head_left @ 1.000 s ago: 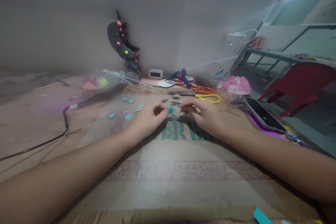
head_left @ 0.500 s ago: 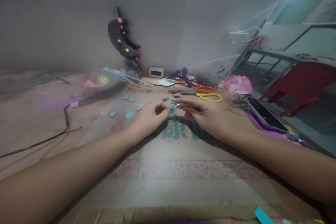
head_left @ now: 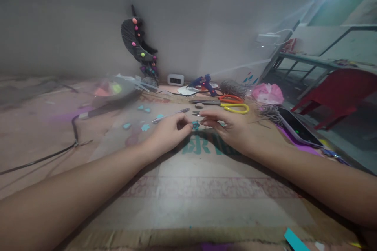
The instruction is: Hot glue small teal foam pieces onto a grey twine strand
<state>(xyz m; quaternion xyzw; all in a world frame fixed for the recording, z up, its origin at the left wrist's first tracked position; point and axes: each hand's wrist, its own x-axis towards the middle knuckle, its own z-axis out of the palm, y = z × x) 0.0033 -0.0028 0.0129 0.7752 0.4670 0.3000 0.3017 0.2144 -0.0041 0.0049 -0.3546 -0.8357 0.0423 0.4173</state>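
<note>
My left hand and my right hand meet over a flat cardboard sheet on the floor. Between their fingertips is a small teal flower-shaped cutout. The left hand pinches it with thumb and forefinger. The right hand's fingers are drawn together and touch its other side. Several more teal cutouts lie on the cardboard just left of my left hand. A thin metal tool lies beyond the left hand.
Yellow-handled scissors and orange-handled scissors lie behind my right hand, with a blue glue gun, a pink bag and a phone to the right. A black cable runs at left. A red chair stands at far right.
Both hands have closed in a little on the teal cutout; the right hand's fingers slid left to touch it. The view has shifted slightly.
</note>
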